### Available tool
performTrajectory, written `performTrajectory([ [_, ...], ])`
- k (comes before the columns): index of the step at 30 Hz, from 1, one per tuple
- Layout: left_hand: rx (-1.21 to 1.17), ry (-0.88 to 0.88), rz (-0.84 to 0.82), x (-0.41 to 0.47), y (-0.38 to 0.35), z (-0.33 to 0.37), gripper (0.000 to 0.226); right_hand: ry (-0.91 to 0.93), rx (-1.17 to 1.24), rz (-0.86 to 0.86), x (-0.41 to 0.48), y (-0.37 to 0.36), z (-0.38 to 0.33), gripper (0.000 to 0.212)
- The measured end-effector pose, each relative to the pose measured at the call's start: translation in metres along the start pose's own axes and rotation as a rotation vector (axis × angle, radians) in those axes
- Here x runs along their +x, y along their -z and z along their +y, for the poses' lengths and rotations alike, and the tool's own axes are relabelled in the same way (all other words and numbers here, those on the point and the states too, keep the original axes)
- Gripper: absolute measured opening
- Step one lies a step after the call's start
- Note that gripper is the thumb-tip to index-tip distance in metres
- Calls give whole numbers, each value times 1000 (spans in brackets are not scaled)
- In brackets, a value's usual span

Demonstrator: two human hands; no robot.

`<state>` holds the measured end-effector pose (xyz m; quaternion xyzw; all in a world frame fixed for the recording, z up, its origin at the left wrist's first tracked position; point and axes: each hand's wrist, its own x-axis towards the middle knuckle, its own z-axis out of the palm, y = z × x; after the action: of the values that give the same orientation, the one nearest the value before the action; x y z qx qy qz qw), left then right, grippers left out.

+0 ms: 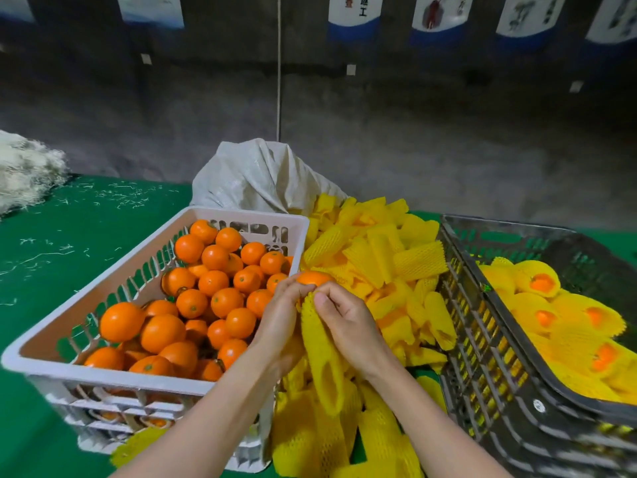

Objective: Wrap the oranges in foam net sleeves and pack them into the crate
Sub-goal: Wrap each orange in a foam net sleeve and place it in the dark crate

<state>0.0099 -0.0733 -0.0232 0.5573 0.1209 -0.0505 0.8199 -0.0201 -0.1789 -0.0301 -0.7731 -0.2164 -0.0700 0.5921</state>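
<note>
We see one orange [314,278] sitting at the top opening of one yellow foam net sleeve [322,350], held above the gap between two crates. Its upper part is bare and rises just past the fingertips; its lower part is hidden behind them. The left hand [281,319] curls its fingers round the sleeve's rim on the orange's left side. The right hand [348,326] pinches the same rim between thumb and forefinger on the right side. The two hands almost touch. The rest of the sleeve hangs limp and empty between the wrists.

Just left of the hands stands a white crate [241,215] heaped with loose oranges [191,302]; close to thirty show on top, though we cannot count them exactly. Behind and under the hands lies a big pile of empty sleeves [379,257], too many to count. To the right a dark crate [517,374], tilted, holds wrapped oranges [541,282]; at least four show orange skin at their open ends. A pale woven sack [262,177] slumps behind the pile. Everything rests on a green table cover [69,236] scattered with pale threads, and one heap of white fibre [27,167] lies at the far left.
</note>
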Motion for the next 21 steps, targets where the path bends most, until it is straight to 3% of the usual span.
performTrajectory([
  [2, -5, -34, -40, -10, -4, -6, 13, 54, -175, 55, -9, 3, 6, 22],
  [5, -80, -51, -127, -18, 0, -18, 36, 153, -327, 187, -18, 10, 13, 23],
  [11, -149, -34, -278, -22, -7, -22, 38, 262, -324, 399, -15, 30, 9, 46],
  [17, -57, 20, -440, -27, -3, -14, 62, 50, -77, 332, -14, 44, -5, 20],
  [19, 41, -10, -397, -26, -2, -14, 79, 1, -35, 345, -15, 44, -5, 24],
  [21, -17, -55, -298, -29, -8, -20, 80, -38, -58, 408, -17, 38, -2, 27],
])
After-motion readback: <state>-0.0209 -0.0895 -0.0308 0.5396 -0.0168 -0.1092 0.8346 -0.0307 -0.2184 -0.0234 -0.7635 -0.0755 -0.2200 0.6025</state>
